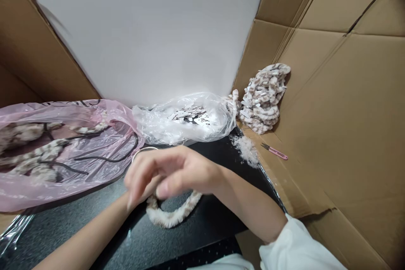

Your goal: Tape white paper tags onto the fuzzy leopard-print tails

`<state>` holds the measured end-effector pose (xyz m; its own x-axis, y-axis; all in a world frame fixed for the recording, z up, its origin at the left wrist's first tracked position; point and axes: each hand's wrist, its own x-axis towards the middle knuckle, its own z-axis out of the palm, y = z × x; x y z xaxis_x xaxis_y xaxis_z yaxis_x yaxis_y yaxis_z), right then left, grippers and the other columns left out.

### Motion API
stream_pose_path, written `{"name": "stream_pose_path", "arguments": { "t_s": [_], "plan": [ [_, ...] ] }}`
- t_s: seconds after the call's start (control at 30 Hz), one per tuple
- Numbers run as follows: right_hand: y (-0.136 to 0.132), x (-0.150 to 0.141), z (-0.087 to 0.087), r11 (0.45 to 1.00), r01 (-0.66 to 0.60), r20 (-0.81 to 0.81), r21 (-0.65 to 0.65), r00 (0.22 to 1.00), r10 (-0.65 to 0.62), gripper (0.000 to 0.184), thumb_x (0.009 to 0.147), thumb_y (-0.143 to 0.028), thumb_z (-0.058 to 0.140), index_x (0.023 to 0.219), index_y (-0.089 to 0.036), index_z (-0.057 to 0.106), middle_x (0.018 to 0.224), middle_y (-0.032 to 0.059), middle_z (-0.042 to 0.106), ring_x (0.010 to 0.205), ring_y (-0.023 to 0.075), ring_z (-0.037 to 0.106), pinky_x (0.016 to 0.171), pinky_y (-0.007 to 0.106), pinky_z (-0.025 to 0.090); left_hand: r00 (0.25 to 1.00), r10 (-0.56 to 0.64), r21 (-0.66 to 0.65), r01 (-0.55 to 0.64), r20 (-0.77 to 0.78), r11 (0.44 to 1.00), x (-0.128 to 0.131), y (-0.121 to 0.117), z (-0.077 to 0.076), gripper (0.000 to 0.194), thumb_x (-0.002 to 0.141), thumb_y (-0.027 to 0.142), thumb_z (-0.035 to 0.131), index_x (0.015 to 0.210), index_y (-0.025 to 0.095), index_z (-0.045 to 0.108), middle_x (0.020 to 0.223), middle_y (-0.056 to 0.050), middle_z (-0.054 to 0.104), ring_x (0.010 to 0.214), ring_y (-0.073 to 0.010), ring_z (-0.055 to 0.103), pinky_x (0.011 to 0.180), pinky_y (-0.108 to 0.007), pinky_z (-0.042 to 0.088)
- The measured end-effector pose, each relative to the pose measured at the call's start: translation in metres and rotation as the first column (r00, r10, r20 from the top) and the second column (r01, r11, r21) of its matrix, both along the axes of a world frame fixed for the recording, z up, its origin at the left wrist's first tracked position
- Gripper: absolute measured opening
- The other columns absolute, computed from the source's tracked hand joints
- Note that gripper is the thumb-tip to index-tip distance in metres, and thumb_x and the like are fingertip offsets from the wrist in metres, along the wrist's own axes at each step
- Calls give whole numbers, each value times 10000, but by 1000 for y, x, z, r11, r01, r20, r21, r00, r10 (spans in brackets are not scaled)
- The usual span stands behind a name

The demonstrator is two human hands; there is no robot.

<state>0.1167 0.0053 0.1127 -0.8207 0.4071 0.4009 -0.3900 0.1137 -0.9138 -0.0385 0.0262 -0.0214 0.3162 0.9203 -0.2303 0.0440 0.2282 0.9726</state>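
Note:
My right hand reaches in from the right and passes in front of my left hand. Its fingers curve loosely, thumb apart from them, and nothing shows between them. My left hand is mostly hidden behind it, so its fingers cannot be made out. Just below both hands, a fluffy cream-and-beige plush headband lies in a loop on the dark speckled table; its upper part is covered by the hands. Part of a thin pale hoop peeks out behind my right hand.
On the left, a pink plastic bag holds fluffy pieces and dark cords. A clear bag with white-and-dark pieces lies by the white wall. Bundled fluffy strips, fluff and pink thread snips rest at right beside cardboard.

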Motion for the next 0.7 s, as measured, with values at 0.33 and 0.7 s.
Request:
{"name": "stream_pose_path", "arguments": {
  "t_s": [0.33,0.7],
  "plan": [
    [65,9,-70,798,268,587,540,560,-585,147,765,-219,678,894,-153,653,868,31,672,766,150,596,685,243,448,944,37,-63,-17,327,998,2,-11,4,327,756,344,693,890,215,424,694,33,600,443,-53,446,425,-151,314],
    [67,15,-64,860,157,684,486,545,-486,188,701,-72,682,868,-143,635,797,1,653,763,135,608,677,211,437,940,45,-75,-21,338,997,1,-10,4,345,763,349,671,891,214,381,649,15,647,438,-67,488,443,-149,368]
  ]
}}
